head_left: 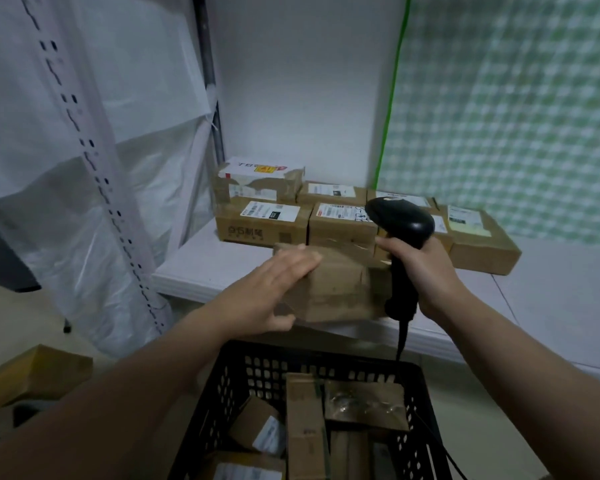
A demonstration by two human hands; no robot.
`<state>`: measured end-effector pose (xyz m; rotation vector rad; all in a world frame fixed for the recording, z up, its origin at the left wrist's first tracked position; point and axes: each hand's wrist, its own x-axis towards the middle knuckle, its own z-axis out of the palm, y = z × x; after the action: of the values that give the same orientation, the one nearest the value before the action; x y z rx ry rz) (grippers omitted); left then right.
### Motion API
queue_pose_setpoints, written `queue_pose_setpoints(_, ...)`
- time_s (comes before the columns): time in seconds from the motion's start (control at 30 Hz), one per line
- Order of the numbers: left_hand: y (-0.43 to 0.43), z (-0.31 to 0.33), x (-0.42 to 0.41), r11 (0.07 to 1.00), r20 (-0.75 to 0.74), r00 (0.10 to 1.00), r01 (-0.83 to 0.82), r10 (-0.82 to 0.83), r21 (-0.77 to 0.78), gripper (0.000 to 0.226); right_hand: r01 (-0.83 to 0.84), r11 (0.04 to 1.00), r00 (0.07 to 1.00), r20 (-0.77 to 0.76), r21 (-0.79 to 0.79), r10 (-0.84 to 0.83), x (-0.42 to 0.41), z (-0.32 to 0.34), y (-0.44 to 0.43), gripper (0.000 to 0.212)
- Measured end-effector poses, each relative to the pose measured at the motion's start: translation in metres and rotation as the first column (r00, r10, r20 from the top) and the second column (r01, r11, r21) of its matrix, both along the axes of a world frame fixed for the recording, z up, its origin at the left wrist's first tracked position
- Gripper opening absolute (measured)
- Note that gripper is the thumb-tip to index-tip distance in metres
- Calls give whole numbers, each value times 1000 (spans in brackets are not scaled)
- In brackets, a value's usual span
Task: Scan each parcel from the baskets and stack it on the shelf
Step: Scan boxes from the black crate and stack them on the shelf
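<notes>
Resting flat on top of a brown parcel (336,289), the left hand (274,282) has its fingers (302,261) straight and pressed together, pointing away from the person, while the thumb (281,322) lies against the parcel's near face, just below the fingers. The parcel sits at the near edge of the white shelf (194,261), and part of it seems to jut out past that edge. Just to the right of those fingers, the right hand (423,268) grips the handle of a black scanner (400,220), its fingers curled tight round it, with the scanner's head above the hand and tilted to the left. A black cable (400,341) hangs from the handle's foot, down past the parcel's right end. Beyond the fingertips of both hands, a row of labelled parcels (343,223) stands side by side on the shelf against the wall, with one more box (260,181) stacked on the left end of the row. Below both wrists, nearer the person, a black basket (236,382) holds several more cardboard parcels (303,427) lying at mixed angles. Far left of the left fingers stands a white perforated post (94,161) with clear plastic sheeting (146,98) behind it; up and right of the right fingers hangs a green checked cloth (516,116).
</notes>
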<state>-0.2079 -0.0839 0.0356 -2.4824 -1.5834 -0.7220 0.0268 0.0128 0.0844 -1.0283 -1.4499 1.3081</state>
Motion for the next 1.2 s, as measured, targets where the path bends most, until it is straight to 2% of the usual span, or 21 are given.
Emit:
queue_pose_setpoints(0.1,12,-10,-30,981,-7,985,-171,171,-93,86,-36,999,993,109,-30,39,-17,2,14,21)
queue_pose_setpoints(0.17,20,-17,-45,955,-58,964,-265,259,-132,78,-84,993,991,100,-81,92,-35,7,22,19)
queue_pose_setpoints(0.27,32,-27,-45,932,-146,956,-283,255,-225,75,-153,970,976,124,-188,178,-67,10,32,31)
queue_pose_setpoints(0.33,40,-27,-42,924,-119,957,-287,265,-254,69,-175,960,955,201,-216,219,-88,4,37,40)
queue_pose_setpoints(0.4,49,-21,-49,934,-79,956,-292,281,-208,61,-158,958,946,243,-240,217,-103,1,44,43)
queue_pose_setpoints(0.53,84,-12,-98,875,13,878,-476,479,-93,44,-172,933,968,121,-316,219,-124,20,67,20)
queue_pose_setpoints(0.63,121,-13,-122,835,-146,836,-544,530,-83,48,-161,920,984,15,-358,177,-142,35,87,17)
queue_pose_setpoints(0.7,149,-15,-119,837,-267,828,-535,493,-115,52,-107,918,993,5,-381,118,-148,38,103,18)
queue_pose_setpoints(0.77,173,-16,-107,870,-315,854,-473,414,-140,53,1,935,995,97,-353,36,-142,37,118,24)
queue_pose_setpoints(0.87,203,-12,-93,909,-219,925,-356,310,-217,51,107,955,970,238,-277,-40,-119,34,139,30)
queue_pose_setpoints(0.93,216,-2,-86,906,-29,954,-292,298,-305,32,90,964,939,343,-251,2,-103,30,149,38)
queue_pose_setpoints(1.0,224,5,-78,888,68,956,-238,287,-394,33,57,968,902,429,-244,55,-91,24,154,44)
queue_pose_setpoints(1.1,226,6,-72,804,-7,942,-291,336,-519,41,18,966,903,418,-259,95,-81,15,160,48)
queue_pose_setpoints(1.2,222,4,-75,793,-29,928,-334,372,-510,40,6,967,912,399,-255,100,-81,11,161,50)
